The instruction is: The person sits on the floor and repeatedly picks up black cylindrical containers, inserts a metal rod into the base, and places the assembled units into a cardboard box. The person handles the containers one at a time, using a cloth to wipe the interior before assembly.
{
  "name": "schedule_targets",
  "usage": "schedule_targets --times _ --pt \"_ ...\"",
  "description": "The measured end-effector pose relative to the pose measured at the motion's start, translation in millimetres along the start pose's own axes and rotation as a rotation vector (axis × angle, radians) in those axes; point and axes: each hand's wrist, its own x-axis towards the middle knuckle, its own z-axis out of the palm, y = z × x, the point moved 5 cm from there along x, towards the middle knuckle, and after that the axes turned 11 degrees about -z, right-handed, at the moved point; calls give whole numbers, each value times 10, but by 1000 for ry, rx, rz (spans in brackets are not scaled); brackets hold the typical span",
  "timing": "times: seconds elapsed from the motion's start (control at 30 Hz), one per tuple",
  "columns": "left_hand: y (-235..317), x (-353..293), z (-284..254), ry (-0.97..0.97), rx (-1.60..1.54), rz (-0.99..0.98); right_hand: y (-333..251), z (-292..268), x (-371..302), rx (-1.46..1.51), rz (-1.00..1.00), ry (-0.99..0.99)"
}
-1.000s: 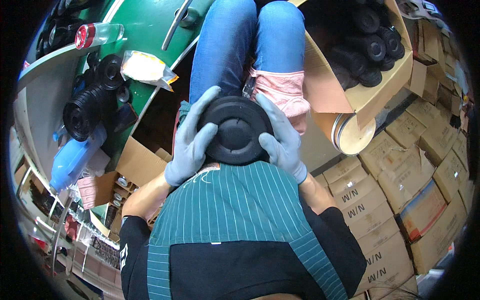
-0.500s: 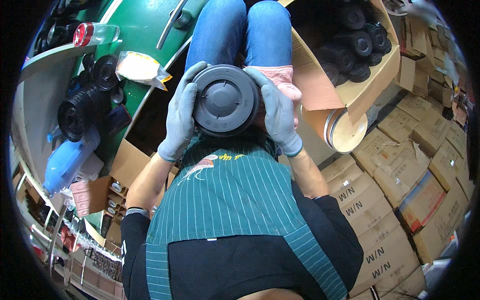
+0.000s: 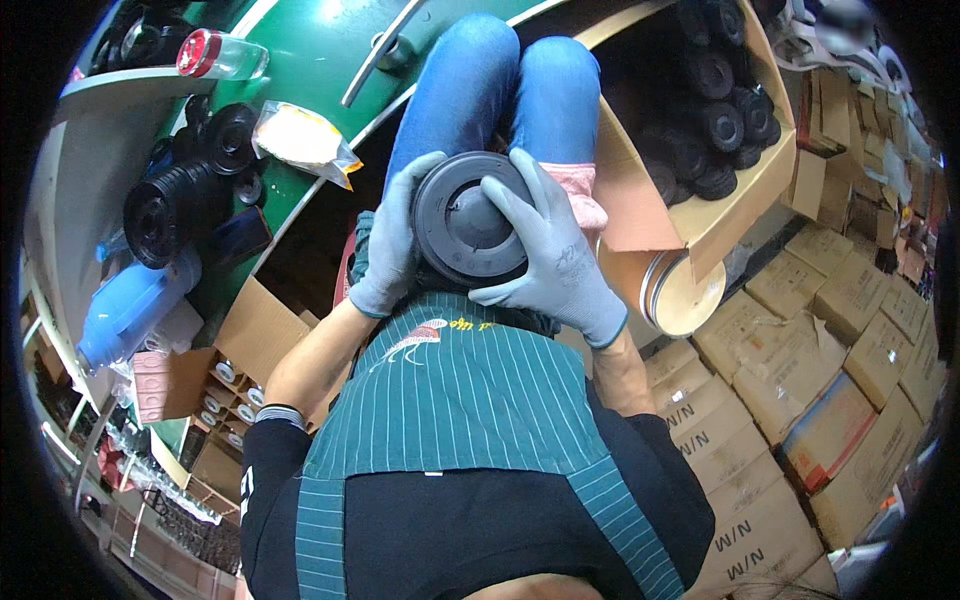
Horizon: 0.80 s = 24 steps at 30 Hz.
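A black round plastic disc (image 3: pixel 450 240) with a raised middle and ridged rim is between my two hands, above my lap. My left hand (image 3: pixel 390 250), in a grey glove, grips the disc's left edge. Also gloved, my right hand (image 3: pixel 565 255) clasps the right side, with its thumb and a finger reaching across the face and covering part of it. The disc's underside is hidden. Behind it are my knees in blue jeans, and a pink cloth shows beside my right hand.
An open cardboard box (image 3: pixel 748 208) at the right holds several black round parts. Below it stands a round tub (image 3: pixel 700 297). On the green table (image 3: pixel 315 50) are a red-lidded jar (image 3: pixel 235 60), a white packet (image 3: pixel 305 138) and black discs (image 3: pixel 160 215). Stacked cartons (image 3: pixel 790 350) fill the right.
My right hand has shifted from the disc's right rim onto its face, fingers now spread over it. The disc sits slightly lower and further right in view and looks tilted.
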Motion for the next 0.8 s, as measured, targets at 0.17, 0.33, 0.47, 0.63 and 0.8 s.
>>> schedule_targets --times 0.17,0.33,0.47,0.63,0.8 --pt "230 -43 -136 38 64 189 9 -353 253 34 61 94" --pt "513 -140 -443 261 327 473 427 -756 413 602 310 608" --pt "579 -175 -421 253 737 1105 986 -232 511 1601 454 686" --pt "902 -130 -603 261 642 1040 924 371 929 1738 633 437" --pt "1630 -77 -826 634 697 1121 903 626 1453 1640 532 260"
